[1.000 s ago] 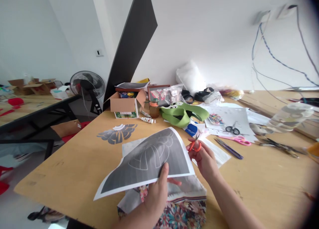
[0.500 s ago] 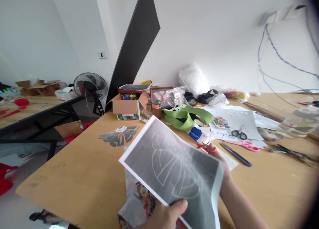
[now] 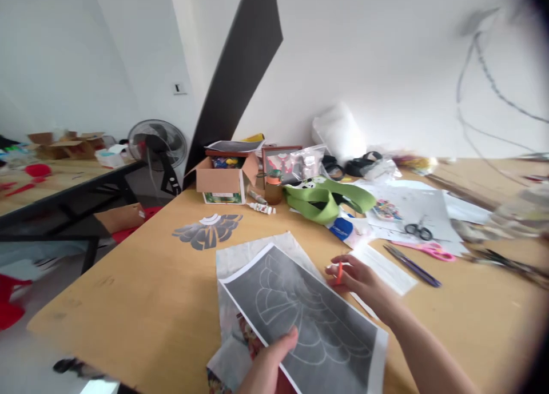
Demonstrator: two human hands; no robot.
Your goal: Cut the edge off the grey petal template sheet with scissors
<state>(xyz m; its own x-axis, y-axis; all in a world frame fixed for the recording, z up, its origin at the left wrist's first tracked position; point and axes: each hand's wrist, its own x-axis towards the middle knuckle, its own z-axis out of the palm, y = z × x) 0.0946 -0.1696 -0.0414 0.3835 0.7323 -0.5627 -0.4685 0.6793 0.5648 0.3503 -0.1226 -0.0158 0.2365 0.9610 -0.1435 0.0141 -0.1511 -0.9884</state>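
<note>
My left hand (image 3: 270, 361) grips a dark grey printed sheet (image 3: 317, 331), its thumb on top and the fingers underneath. White scalloped, fan-like lines and a pale border mark the sheet. My right hand (image 3: 362, 279) is closed around small scissors with orange handles (image 3: 339, 273), just beyond the sheet's far right edge; their blades are hard to make out. Beneath the sheet lies a pale, creased piece of material (image 3: 229, 268) with a floral part (image 3: 250, 332) showing. Cut dark grey petal shapes (image 3: 208, 234) lie fanned out on the wooden table (image 3: 141, 291), to the left.
At the back stand an open cardboard box (image 3: 221, 182), a jar (image 3: 273, 189) and a green strap (image 3: 321, 205). To the right lie purple snips (image 3: 412, 265), pink scissors (image 3: 429, 249), black scissors (image 3: 418, 231) and white papers (image 3: 381, 268). A fan (image 3: 158, 145) stands behind the table's left side.
The sheet has lowered and tilted flatter, uncovering more pale material behind it. My right hand has come out from behind the sheet's edge with the orange scissors. The view has shifted slightly.
</note>
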